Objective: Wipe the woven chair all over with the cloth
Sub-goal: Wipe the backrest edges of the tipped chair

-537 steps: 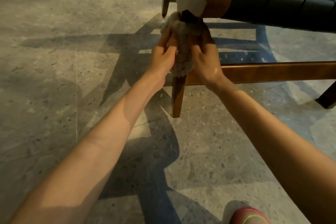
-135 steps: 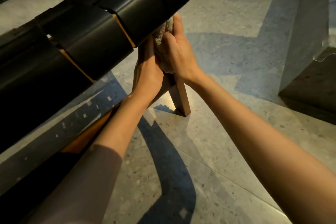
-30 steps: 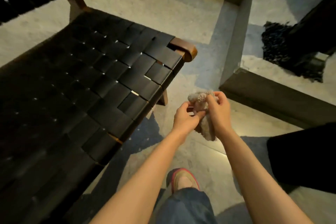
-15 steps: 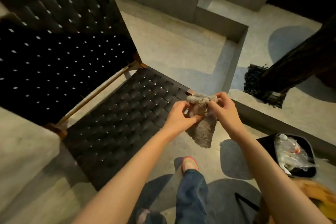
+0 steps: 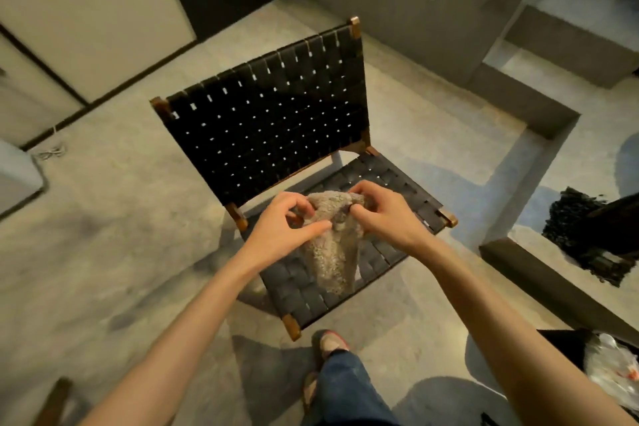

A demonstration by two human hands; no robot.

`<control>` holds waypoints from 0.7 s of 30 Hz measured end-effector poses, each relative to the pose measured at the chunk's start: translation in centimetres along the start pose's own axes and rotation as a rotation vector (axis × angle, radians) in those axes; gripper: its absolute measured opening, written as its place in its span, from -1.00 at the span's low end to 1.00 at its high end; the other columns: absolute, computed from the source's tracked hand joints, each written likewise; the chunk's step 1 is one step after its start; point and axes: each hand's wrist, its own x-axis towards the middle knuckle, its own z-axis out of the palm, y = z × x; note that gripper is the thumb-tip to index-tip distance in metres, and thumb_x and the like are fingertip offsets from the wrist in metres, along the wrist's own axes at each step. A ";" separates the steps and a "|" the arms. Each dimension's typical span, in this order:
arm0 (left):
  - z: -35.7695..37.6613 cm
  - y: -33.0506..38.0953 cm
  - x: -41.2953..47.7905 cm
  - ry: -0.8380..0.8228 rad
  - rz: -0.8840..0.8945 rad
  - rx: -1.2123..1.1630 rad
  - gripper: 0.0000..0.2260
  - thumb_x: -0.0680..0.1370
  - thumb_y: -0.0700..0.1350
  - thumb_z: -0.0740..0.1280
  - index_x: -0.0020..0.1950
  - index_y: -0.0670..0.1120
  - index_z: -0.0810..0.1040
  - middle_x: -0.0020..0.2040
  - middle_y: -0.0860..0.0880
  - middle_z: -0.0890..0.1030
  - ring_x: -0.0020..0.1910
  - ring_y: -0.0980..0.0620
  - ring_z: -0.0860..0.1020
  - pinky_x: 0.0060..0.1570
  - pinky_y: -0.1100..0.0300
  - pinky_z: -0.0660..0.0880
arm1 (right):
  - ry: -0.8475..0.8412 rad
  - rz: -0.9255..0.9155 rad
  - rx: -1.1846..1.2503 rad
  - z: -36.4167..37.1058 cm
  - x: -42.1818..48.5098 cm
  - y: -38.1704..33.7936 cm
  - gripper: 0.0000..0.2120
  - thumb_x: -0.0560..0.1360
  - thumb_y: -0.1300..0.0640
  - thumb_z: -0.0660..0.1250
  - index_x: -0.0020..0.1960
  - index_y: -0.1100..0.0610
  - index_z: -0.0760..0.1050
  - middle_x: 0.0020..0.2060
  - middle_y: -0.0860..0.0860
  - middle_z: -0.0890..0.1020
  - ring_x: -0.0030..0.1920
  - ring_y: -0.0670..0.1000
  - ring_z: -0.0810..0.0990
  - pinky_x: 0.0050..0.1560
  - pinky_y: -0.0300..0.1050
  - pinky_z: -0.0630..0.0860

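The left hand (image 5: pixel 288 225) and right hand (image 5: pixel 383 214) pinch the cloth (image 5: pixel 333 245) bunched above the chair (image 5: pixel 269 128) seat. Refold to a flat pad, then wipe along the weave.

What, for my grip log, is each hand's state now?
Left hand: pinches the fluffy beige cloth.
Right hand: grips the same cloth.
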 end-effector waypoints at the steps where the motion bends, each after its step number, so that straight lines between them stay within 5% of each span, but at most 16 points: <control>1: -1.3 -0.5 -0.2 0.041 -0.019 -0.006 -0.82 0.39 0.06 0.48 -0.18 0.09 0.50 -0.06 0.12 0.47 -0.10 0.31 0.47 -0.15 0.50 0.39 | -0.027 -0.006 -0.013 0.7 0.9 -0.7 -0.90 0.52 0.12 0.26 0.02 0.01 0.49 -0.15 0.00 0.60 -0.13 0.02 0.59 -0.11 0.08 0.58; 9: -10.9 -4.7 -1.6 0.247 -0.149 0.096 -0.81 0.43 -0.09 0.47 -0.24 0.05 0.46 -0.15 0.09 0.46 -0.28 0.22 0.42 -0.29 0.40 0.33 | -0.165 -0.109 -0.136 5.1 7.5 -5.2 -0.72 0.44 -0.17 0.36 -0.06 0.04 0.49 -0.25 -0.08 0.60 -0.25 -0.13 0.55 -0.24 -0.14 0.52; 16: -19.0 -10.1 0.0 0.218 -0.094 0.208 -0.80 0.47 -0.21 0.42 -0.24 0.03 0.47 -0.11 0.07 0.47 -0.08 0.10 0.51 -0.05 0.21 0.46 | -0.158 -0.114 -0.362 11.1 13.2 -8.4 -0.73 0.41 -0.14 0.43 -0.05 -0.01 0.46 -0.31 -0.09 0.55 -0.28 -0.11 0.52 -0.28 -0.09 0.48; 21: -26.0 -15.3 3.2 0.114 -0.030 0.257 -0.76 0.49 -0.21 0.37 -0.25 0.10 0.43 -0.10 0.10 0.48 -0.10 0.13 0.48 -0.13 0.26 0.39 | -0.047 0.050 -0.402 17.3 17.0 -11.3 -0.83 0.47 -0.08 0.36 0.01 -0.07 0.48 -0.33 -0.14 0.54 -0.29 -0.16 0.50 -0.38 -0.18 0.37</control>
